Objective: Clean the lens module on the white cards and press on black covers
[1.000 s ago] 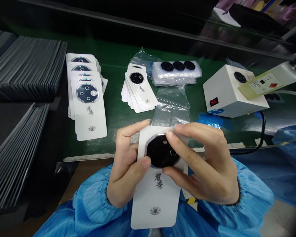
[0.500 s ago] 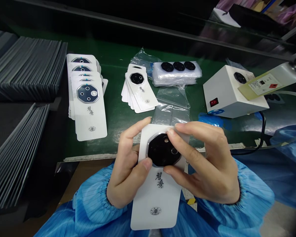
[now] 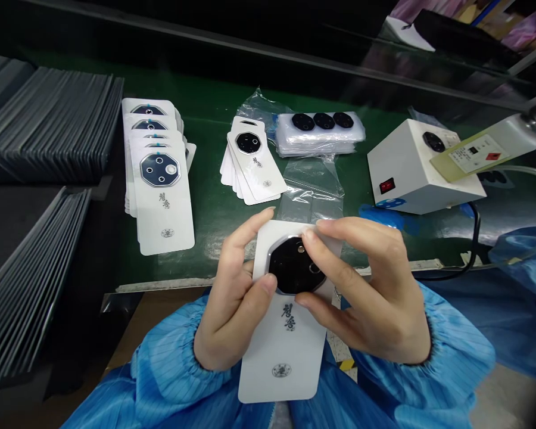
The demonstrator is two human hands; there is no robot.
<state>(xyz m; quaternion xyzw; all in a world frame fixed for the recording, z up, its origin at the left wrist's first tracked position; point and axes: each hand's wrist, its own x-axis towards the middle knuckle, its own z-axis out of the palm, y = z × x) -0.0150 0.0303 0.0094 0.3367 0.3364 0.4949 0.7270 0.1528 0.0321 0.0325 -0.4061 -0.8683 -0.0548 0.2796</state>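
Between both hands is a white phone back panel [image 3: 279, 363] with dark lettering and a round emblem. A glossy black octagonal camera cover [image 3: 292, 268] lies over its upper part. My left hand [image 3: 234, 298] grips the panel's left side, thumb on the cover's lower left edge. With my right hand [image 3: 370, 292] I hold the cover and the panel's upper right; the index finger presses near the cover's top and the thumb is at its lower edge. The fingers behind the panel are partly hidden.
White panels with blue-filmed octagons [image 3: 165, 208] overlap at left; finished-looking panels [image 3: 261, 173] fan out mid-bench. Beyond lie stacked plastic trays with black covers [image 3: 321, 134]. A white box with a red switch [image 3: 424, 173] carries a tilted bottle [image 3: 486, 152]. Dark slotted racks [image 3: 49, 125] stand far left.
The held panel has risen slightly and its lower end sits a little higher. Both hands keep nearly the same grip on panel and cover.
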